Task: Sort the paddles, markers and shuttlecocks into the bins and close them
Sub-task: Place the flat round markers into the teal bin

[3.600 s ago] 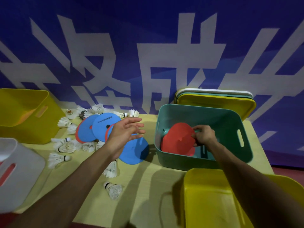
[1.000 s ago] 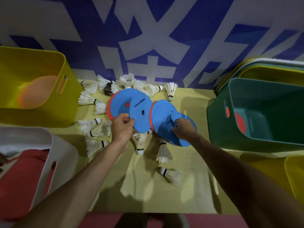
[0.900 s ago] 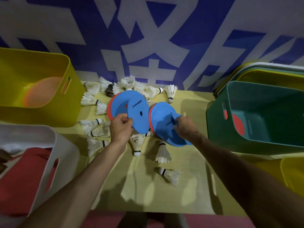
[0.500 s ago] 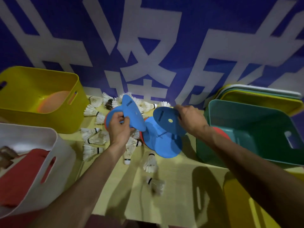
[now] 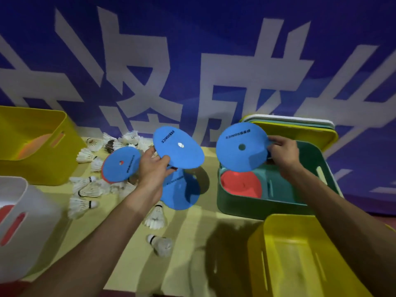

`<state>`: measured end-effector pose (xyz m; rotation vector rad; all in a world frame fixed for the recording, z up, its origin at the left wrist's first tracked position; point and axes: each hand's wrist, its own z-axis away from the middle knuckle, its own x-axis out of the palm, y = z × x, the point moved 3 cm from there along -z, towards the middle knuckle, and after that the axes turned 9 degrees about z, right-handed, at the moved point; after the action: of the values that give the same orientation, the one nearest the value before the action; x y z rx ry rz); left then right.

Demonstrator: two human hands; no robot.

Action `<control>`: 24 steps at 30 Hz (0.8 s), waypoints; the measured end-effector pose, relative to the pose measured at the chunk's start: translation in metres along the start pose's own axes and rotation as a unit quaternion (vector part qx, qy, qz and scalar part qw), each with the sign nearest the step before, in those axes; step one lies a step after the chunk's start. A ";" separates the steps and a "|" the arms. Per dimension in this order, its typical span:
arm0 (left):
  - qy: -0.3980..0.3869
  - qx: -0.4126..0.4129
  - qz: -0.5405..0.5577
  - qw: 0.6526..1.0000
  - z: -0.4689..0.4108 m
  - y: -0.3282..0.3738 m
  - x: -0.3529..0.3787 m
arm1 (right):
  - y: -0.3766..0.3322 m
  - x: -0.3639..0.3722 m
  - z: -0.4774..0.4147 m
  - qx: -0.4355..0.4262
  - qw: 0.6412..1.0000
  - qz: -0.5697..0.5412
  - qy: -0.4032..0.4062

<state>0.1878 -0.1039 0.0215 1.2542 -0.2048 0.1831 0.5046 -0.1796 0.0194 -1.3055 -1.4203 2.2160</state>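
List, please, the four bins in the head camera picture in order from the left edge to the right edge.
White bin → yellow bin at the back left → green bin → yellow bin at the front right.

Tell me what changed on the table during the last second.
Both hands lifted blue discs off the table. The right hand carried its blue disc rightward over the green bin; the left hand raised its disc. The shuttlecocks stayed put.
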 end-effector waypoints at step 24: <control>-0.106 -0.024 0.027 0.994 0.020 -0.006 0.037 | 0.090 0.041 -0.040 0.030 0.912 0.331 -0.238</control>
<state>0.2245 -0.1237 0.0311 1.2206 -0.4234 0.0901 0.5348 -0.1769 -0.0825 -1.4425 -1.1134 3.1762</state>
